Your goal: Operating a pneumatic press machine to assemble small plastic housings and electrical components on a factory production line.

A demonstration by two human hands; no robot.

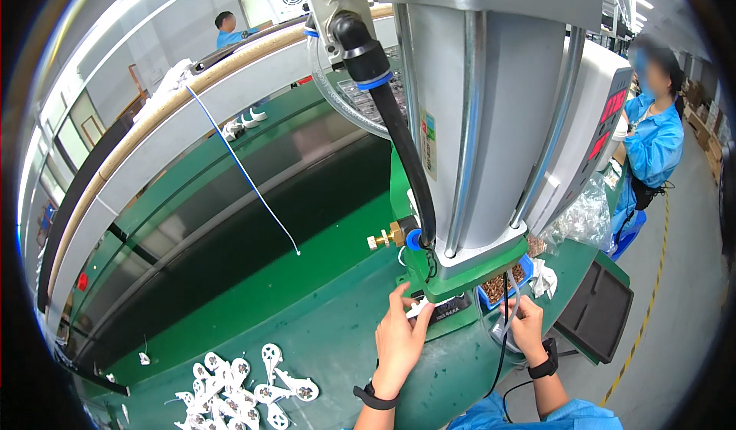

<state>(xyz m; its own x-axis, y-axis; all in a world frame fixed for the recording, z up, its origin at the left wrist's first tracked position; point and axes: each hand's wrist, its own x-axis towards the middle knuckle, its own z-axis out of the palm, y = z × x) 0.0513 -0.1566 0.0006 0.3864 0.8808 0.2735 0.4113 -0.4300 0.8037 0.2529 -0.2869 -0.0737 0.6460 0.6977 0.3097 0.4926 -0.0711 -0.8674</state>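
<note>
My left hand (400, 346) reaches under the green head of a pneumatic press (491, 131). Its thumb and fingers close around a small white plastic part (416, 307), set against the black fixture (451, 307) at the press base. Part of that piece is hidden by the fingers and the press. To the right, my right hand (527, 329) has its fingers bent together beside a grey, rounded object (502, 330), below a blue bin (527, 266) of small copper-coloured pieces. What its fingertips pinch is hidden. Both wrists wear black bands.
Several white plastic parts (230, 395) lie piled on the green table at lower left. A conveyor (230, 70) runs along the far side. At right are a black tray (594, 311), clear plastic bags (583, 219) and a co-worker in blue (655, 146). Cables hang by my right hand.
</note>
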